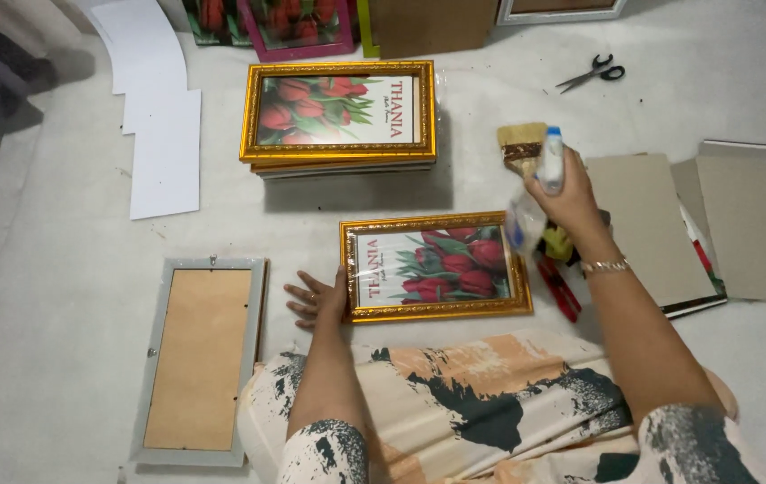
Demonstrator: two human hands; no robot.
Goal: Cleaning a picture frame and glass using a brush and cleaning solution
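Head view: left hand (pixel 315 298) flat, steadying gold frame (pixel 437 266) (at nine o'clock); right hand (pixel 571 197) clamped on spray bottle (pixel 540 184)

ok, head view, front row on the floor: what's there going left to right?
Silver frame lying face down → left hand → gold frame with tulip print → spray bottle in the right hand → grey backing boards

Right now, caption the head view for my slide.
Left hand steadies gold picture frame; right hand holds spray bottle.
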